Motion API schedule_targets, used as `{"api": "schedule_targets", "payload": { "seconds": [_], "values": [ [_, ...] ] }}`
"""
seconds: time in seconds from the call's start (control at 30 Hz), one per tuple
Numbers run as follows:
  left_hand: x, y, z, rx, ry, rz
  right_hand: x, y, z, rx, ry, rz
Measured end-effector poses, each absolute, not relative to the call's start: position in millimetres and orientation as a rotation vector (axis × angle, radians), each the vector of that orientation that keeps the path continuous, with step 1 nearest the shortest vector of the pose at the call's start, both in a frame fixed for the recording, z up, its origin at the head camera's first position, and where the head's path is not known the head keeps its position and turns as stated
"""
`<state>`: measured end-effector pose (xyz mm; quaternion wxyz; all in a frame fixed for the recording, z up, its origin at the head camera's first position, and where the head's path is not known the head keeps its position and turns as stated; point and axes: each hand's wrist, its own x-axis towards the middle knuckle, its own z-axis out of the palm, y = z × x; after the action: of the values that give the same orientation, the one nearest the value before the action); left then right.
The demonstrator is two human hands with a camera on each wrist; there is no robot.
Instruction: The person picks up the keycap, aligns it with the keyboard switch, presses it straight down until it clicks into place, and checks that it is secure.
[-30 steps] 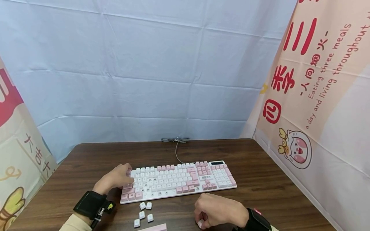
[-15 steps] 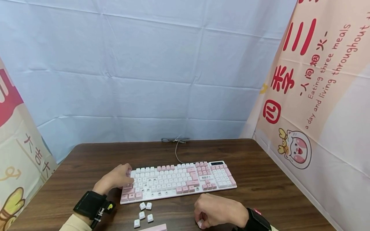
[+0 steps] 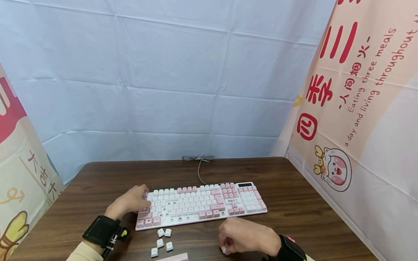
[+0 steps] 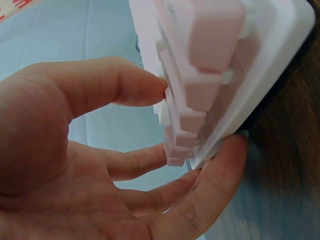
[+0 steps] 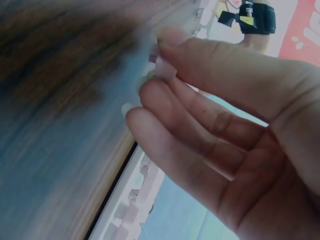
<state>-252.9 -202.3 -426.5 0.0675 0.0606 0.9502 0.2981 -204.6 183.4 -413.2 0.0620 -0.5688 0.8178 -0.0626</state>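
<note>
A white and pink keyboard (image 3: 191,206) lies on the table, several of its key positions bare of caps toward the lower left. My left hand (image 3: 128,200) grips its left end. In the left wrist view the thumb (image 4: 142,89) presses on the pink keycaps (image 4: 190,95) while other fingers touch the edge. Just in front of the keyboard's right half, my right hand (image 3: 245,236) pinches a small light keycap (image 5: 165,69) between thumb and fingertips, low over the table. Most of that keycap is hidden by the fingers in the head view.
Several loose white keycaps (image 3: 160,243) lie before the keyboard's left half. A long pink keycap (image 3: 177,257) lies at the bottom edge of the head view. Behind the keyboard runs a grey cable (image 3: 200,170). Cloth hangings (image 3: 169,90) enclose the brown table (image 3: 111,174).
My right hand has shifted very slightly left with the keycap, which appears a little turned. The left hand and keyboard have stayed in place.
</note>
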Motion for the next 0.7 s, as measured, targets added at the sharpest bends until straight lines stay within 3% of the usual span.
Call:
{"api": "schedule_targets", "payload": {
  "seconds": [0.7],
  "values": [
    [-251.7, -202.6, -425.6, 0.194, 2.866, 0.905, -210.3, 182.5, -409.0, -1.545, 2.575, -0.298]
  ]
}}
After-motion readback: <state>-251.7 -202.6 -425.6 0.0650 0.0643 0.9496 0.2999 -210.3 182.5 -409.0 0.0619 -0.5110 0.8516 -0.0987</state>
